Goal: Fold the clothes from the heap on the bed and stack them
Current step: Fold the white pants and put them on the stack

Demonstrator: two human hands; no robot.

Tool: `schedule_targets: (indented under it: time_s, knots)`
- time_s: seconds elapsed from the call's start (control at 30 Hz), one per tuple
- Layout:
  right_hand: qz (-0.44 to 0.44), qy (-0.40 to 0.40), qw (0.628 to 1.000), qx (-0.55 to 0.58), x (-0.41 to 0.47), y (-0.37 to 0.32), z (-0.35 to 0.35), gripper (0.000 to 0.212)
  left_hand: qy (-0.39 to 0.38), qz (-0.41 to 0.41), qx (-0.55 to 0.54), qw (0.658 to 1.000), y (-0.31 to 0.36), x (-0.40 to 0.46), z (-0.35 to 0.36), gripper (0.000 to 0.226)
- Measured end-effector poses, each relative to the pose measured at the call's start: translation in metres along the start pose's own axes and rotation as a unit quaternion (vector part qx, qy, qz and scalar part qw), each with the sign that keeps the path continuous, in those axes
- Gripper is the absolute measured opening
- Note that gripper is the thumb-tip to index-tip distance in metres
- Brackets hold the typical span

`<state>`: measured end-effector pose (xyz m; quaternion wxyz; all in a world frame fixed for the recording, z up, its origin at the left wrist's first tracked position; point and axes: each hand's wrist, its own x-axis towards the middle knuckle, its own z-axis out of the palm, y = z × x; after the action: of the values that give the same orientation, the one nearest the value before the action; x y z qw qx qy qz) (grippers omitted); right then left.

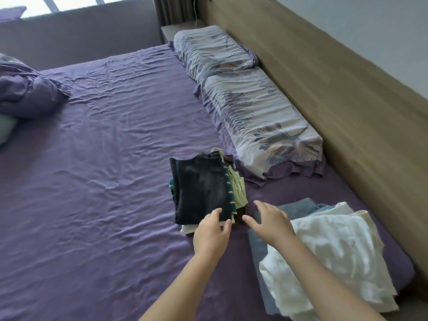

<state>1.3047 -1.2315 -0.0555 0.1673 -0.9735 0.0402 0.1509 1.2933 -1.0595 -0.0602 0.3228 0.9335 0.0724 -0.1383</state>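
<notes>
Pillows (pixel 261 117) beyond stack (pixel 201 186), duvet (pixel 25 93) left

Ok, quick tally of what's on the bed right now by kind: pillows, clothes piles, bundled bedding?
Patterned pillows along the headboard: 2, far pillow and near pillow
Clothes piles: 2, folded stack and unfolded heap
Bundled purple duvet: 1
Total: 5
</notes>
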Motion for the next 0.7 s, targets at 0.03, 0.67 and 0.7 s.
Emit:
schedule_targets:
  time_s: [0.03,0.67,0.7]
  knots:
    - [0.003,-0.007,1.0,0.005,0.007,-0.012,0.003,0.065,0.007,-0.009,-0.003,1.0,-0.01,0.008,-0.009,0.048]
    - [0.168,-0.104,0.972,0.126,0.167,-0.039,0.1,0.1,-0.135,-0.326,-0.42,0.836,-0.125,0.168,-0.008,0.102]
    - [0.18,-0.109,0.964,0.163,0.171,-0.033,0.102,0.109,-0.142,-0.32,-0.441,0.827,-0.129,0.17,-0.006,0.099]
